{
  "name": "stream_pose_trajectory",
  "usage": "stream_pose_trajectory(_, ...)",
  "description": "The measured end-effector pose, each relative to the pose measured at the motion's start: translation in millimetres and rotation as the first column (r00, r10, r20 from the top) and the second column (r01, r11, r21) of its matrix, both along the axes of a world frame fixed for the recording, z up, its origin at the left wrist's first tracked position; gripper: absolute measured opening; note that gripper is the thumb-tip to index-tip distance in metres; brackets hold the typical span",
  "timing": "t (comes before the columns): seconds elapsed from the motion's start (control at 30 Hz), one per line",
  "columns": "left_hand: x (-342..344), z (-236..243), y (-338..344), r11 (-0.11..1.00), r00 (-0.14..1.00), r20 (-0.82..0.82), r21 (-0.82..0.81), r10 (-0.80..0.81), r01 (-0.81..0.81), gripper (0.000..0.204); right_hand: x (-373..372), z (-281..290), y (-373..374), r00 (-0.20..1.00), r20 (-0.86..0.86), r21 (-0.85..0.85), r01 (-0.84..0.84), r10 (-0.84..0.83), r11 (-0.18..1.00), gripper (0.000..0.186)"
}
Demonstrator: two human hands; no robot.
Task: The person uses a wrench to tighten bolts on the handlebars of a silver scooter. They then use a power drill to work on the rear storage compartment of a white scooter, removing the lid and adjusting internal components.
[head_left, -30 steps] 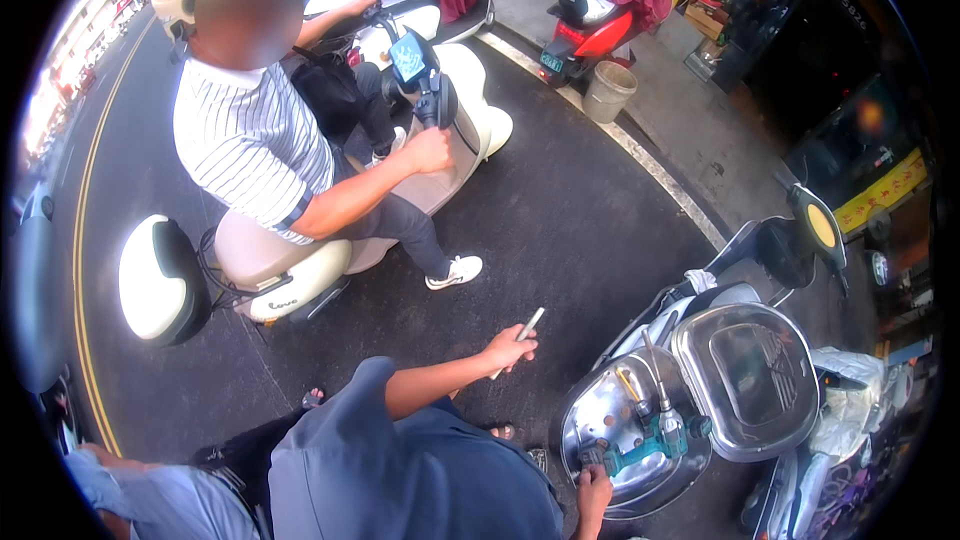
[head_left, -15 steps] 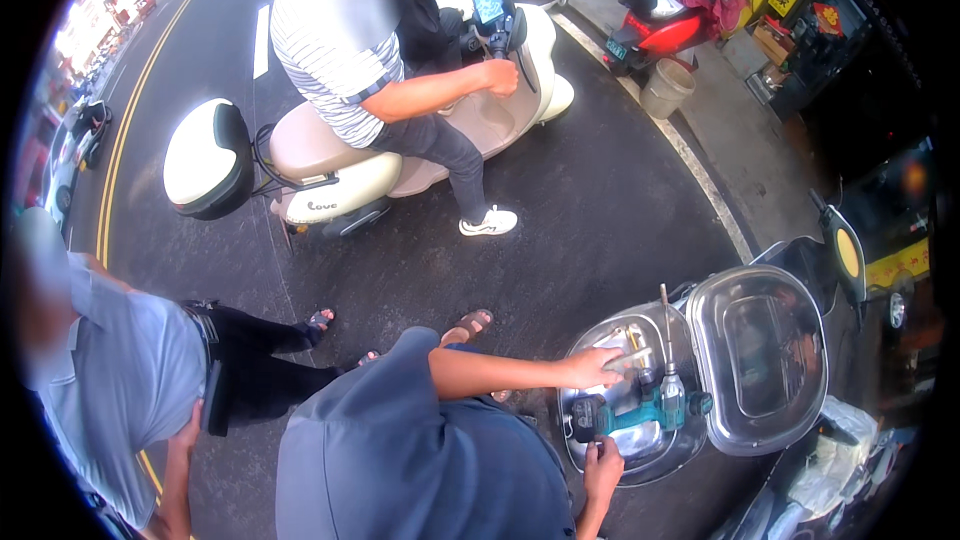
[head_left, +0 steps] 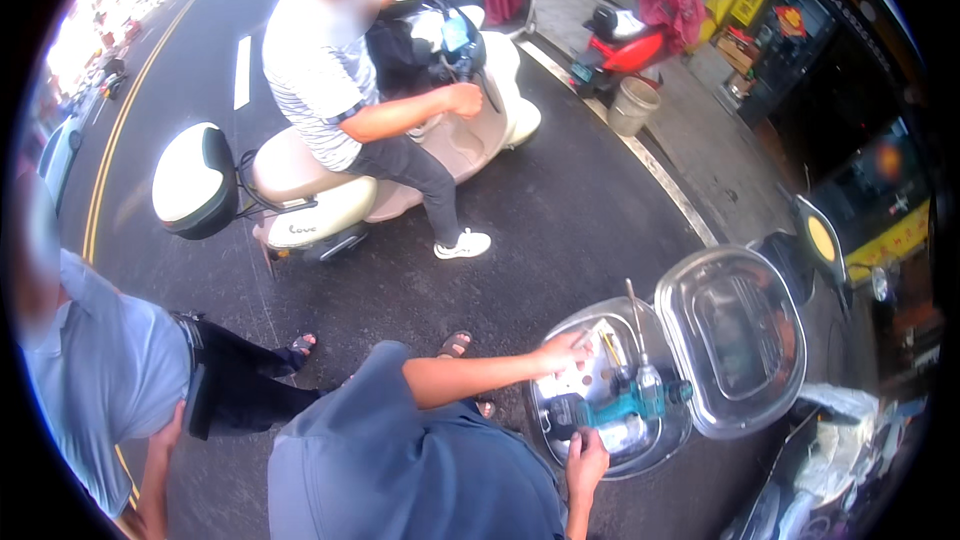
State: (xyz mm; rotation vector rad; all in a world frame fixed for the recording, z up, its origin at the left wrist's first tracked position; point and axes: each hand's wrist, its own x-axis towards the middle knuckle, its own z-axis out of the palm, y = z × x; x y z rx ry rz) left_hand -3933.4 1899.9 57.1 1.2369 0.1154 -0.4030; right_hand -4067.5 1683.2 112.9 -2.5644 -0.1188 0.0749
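My left hand (head_left: 563, 353) is over the left part of an open scooter top box (head_left: 548, 325), its fingers closed on a small silvery metal piece (head_left: 580, 340). A teal and black cordless power drill (head_left: 622, 407) lies across the box; a long thin metal rod (head_left: 636, 315) rises from beside it. My right hand (head_left: 588, 458) is at the near rim, just below the drill's black battery (head_left: 563, 414). Its fingertips are pinched together; what they hold, if anything, is too small to make out. Under my left hand are a pale holed plate and small brass-coloured parts.
The clear lid (head_left: 732, 340) stands open on the right, near a yellow-backed mirror (head_left: 822, 237). A rider sits on a cream scooter (head_left: 320, 205) ahead. At the left stands a person in a light blue shirt (head_left: 130, 360). A bucket (head_left: 633, 106) and red scooter stand by the kerb.
My left hand has drawn back slightly from beside the drill toward the box's left side. My right hand stays near the battery. The whole view has shifted a little.
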Motion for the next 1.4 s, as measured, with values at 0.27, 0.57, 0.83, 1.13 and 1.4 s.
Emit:
stream_pose_trajectory(0.27,-28.9,13.4,-41.3,0.952,0.973,-0.220,-0.307,-0.068,-0.003,0.034,0.8,1.8,2.3,0.991,0.054,0.043,0.118,-0.120,0.992,0.017)
stream_pose_trajectory(0.57,-26.8,31.7,-107.8,0.874,0.946,0.186,-0.368,-0.266,0.318,0.045,-2.9,-10.1,-5.7,0.990,0.055,0.100,0.127,-0.133,0.987,0.014)
stream_pose_trajectory(0.83,-34.6,10.2,-96.3,0.948,0.952,0.302,-0.286,-0.045,0.136,0.050,11.1,-3.4,-11.2,0.956,-0.281,0.391,0.200,-0.091,0.898,0.024)
stream_pose_trajectory(1.13,-47.8,38.1,-69.1,0.969,0.892,0.398,-0.031,-0.213,0.245,0.060,29.3,8.5,3.3,0.900,-0.413,0.823,0.306,0.135,0.479,0.067)
stream_pose_trajectory(1.4,-50.9,38.6,-47.4,0.891,0.704,0.550,0.339,-0.449,0.303,0.047,10.4,28.5,-8.4,0.988,-0.128,0.503,0.140,-0.087,0.853,0.028)
